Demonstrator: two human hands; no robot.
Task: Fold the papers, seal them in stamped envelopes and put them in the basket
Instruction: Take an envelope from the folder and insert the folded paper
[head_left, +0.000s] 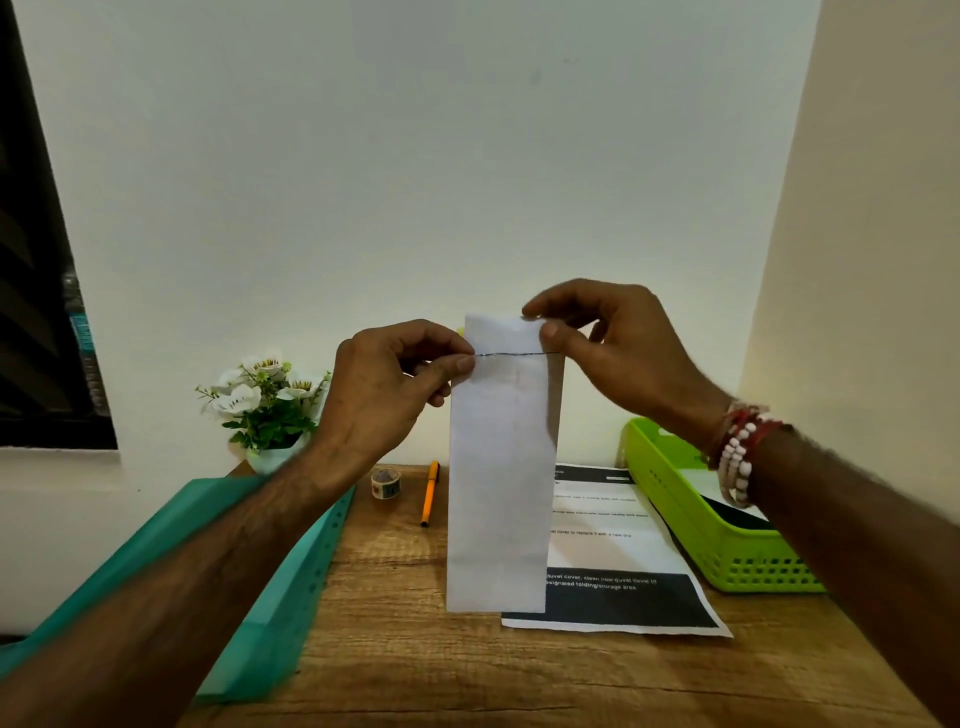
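Observation:
A long white envelope (501, 467) hangs upright above the wooden table, its flap at the top raised along a dark crease line. My left hand (395, 384) pinches its left edge at the crease. My right hand (608, 343) pinches the flap's top right corner. On the table behind the envelope lies a printed paper (618, 551) with black bands, flat and unfolded. The green basket (727, 545) stands at the right, partly hidden by my right forearm, with something white and dark inside.
A teal tray (291, 582) runs along the table's left side under my left arm. An orange pen (430, 493) and a small roll of tape (385, 483) lie at the back. A pot of white flowers (265, 405) stands by the wall.

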